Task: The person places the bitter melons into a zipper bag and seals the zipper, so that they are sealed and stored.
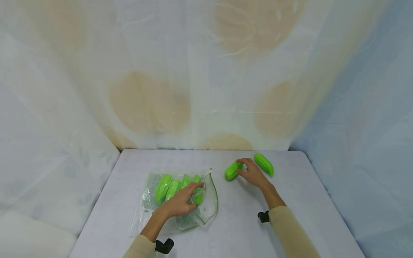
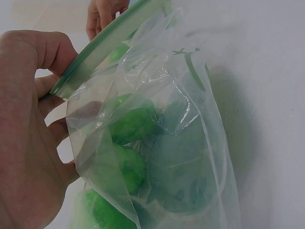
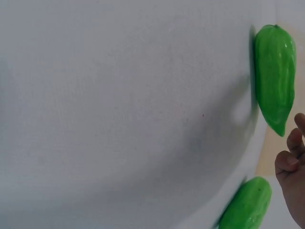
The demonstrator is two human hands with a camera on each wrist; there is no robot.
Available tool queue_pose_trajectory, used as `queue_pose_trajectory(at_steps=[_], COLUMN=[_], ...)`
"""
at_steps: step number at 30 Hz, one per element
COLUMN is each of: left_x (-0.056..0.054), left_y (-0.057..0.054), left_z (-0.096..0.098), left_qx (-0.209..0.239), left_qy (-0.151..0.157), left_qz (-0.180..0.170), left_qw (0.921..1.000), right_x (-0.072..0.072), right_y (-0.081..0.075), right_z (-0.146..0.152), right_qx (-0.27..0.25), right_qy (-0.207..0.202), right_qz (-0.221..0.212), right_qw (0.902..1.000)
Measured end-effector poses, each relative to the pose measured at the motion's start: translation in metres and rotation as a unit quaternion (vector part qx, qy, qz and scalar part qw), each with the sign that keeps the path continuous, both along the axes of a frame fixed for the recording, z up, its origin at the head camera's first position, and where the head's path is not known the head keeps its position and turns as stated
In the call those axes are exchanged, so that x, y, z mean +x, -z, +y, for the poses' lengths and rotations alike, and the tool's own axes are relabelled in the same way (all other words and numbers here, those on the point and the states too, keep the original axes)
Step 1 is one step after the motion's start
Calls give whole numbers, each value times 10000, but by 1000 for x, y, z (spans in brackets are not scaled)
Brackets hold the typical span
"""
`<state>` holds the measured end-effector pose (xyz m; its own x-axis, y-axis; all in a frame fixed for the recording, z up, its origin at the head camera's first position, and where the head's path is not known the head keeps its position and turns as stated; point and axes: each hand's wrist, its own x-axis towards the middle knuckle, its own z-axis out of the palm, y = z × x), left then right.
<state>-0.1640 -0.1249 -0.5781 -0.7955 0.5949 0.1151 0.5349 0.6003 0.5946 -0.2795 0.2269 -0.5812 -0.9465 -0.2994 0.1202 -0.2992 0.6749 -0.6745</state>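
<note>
My left hand [image 1: 180, 204] holds the near edge of the open mouth of a clear zip bag [image 2: 190, 143]. In the left wrist view its fingers [image 2: 59, 52] are curled at the green zip strip [image 2: 90, 62]. Several green gourds [image 1: 164, 189] lie side by side inside the bag, seen through the plastic. My right hand [image 1: 253, 174] reaches over one loose green gourd [image 1: 231, 172], thumb and fingers spread about its right end. From the right wrist, a gap shows between those fingers and the pointed tip of a gourd [image 3: 275, 78].
A second loose gourd [image 1: 264, 165] lies just beyond the right hand, near the table's back edge. The white table [image 1: 232, 229] is enclosed by hanging sheets [image 1: 206, 118] at the back and both sides.
</note>
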Motion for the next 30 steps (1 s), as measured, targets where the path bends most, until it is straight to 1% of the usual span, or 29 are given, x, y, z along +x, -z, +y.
queue_pose_trajectory(at_steps=[4, 8, 15, 19, 24, 30], left_x=[0, 0, -1, -1, -1, -2], left_y=[-1, -2, -1, -1, -1, -1], left_z=[0, 0, -1, -1, -2, -1], left_qx=[-20, -45, -60, -38, -71, -79], left_qy=[-19, -35, -31, -14, -22, -8], left_qz=[-34, -48, -35, -61, -26, -2], left_qw=[10000, 10000, 10000, 10000, 10000, 10000], right_x=[-3, -4, -8, -10, -12, -14], right_y=[-4, -9, -12, -13, -13, -11], right_z=[-1, -2, -5, -4, -4, -3], right_qx=[335, 563, 1007, 1115, 1116, 1316], right_qy=[-72, -88, -110, -109, -180, -66], right_qz=[-63, -133, -172, -219, -258, -274], right_qw=[9994, 9983, 9947, 9935, 9933, 9909])
